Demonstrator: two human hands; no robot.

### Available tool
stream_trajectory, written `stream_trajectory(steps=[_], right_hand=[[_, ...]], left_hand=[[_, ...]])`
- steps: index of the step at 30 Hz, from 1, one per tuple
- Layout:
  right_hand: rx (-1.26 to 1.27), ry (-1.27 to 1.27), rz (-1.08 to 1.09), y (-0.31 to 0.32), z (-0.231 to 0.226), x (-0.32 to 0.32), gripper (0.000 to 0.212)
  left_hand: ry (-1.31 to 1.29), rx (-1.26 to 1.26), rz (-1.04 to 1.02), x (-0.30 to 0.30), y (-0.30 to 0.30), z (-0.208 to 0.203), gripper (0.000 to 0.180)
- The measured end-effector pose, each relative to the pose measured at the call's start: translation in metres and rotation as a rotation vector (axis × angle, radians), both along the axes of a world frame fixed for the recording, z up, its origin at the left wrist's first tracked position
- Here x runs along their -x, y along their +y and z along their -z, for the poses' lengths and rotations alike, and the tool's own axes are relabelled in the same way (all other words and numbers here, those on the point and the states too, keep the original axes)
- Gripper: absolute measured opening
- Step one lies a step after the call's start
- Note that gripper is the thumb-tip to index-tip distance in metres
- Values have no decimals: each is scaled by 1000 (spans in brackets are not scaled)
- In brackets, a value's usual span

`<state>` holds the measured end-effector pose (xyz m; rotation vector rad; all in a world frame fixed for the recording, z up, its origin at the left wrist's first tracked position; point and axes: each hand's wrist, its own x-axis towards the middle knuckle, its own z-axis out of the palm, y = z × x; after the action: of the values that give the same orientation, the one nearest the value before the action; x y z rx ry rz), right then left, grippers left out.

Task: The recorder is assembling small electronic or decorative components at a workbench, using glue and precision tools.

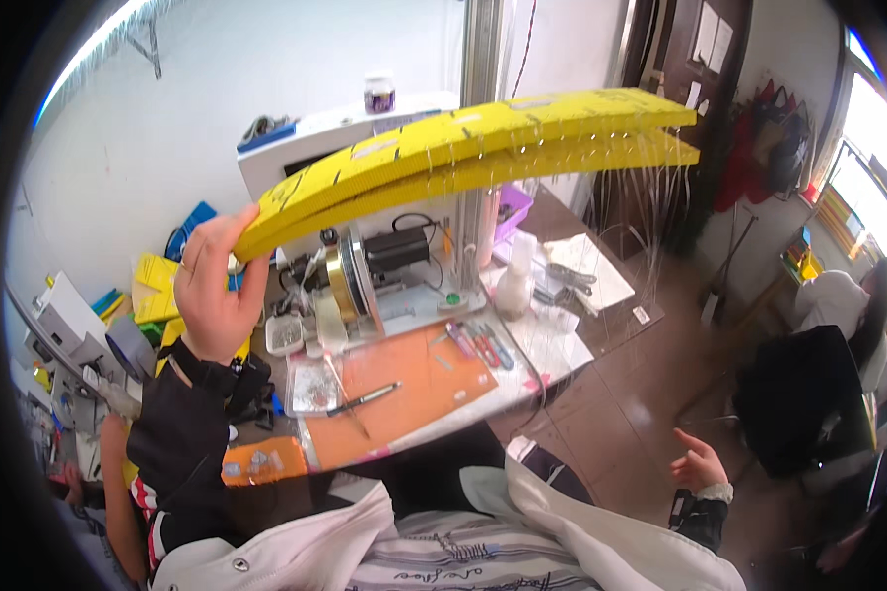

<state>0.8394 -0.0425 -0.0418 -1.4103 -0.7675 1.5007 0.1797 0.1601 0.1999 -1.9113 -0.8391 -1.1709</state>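
From my end, the tiled floor (611, 443) takes up the biggest part of my lower right view, and the surface (616, 330) stands to its left, slanting across the middle. My left arm, in a black sleeve, comes up from the lower left, bent so that the forearm stands nearly upright, with a black band at the wrist. My right arm reaches in low on the right; only its cuff and a short stretch of sleeve show.

The yellow boards (443, 143) are up in the air above the surface, two long layers that lie together at my left and part toward the right, where thin clear strands hang down. They arch slightly and pass in front of the machine (365, 276), which has a black motor and a gold-edged disc. Nearer me lies the orange sheet (414, 394), flat on the surface.

My left hand (217, 286) is grasping the boards by their left end, knuckles up and thumb below, the wrist tipped a little to the right. My right hand (698, 463) is released, off to the right of the surface and well apart from the boards; its index finger points up and to the left, and I see nothing in its grasp.

Smaller still, a white bottle (514, 286) stands behind the sheet, a clear tray (313, 386) of tiny pieces sits at its left edge, and a black pen (365, 398) lies across it.
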Motion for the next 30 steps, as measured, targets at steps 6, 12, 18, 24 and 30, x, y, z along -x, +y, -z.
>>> stream_trajectory(steps=[6, 12, 18, 24, 30], right_hand=[[-460, -128, 896, -11, -6, -46, 44], [-1114, -210, 256, 123, -154, 95, 86], [-981, 35, -368, 185, -180, 276, 102], [-899, -1, -1117, 182, -175, 329, 35], [-999, 162, -448, 220, -191, 230, 26]], left_hand=[[-18, 27, 26, -5, 2, 19, 37], [58, -63, 49, -39, -4, 5, 38], [69, -159, 124, -68, -5, -3, 34], [-175, -91, 3, -35, -14, -27, 32], [-365, -29, -98, 67, -4, -52, 30]])
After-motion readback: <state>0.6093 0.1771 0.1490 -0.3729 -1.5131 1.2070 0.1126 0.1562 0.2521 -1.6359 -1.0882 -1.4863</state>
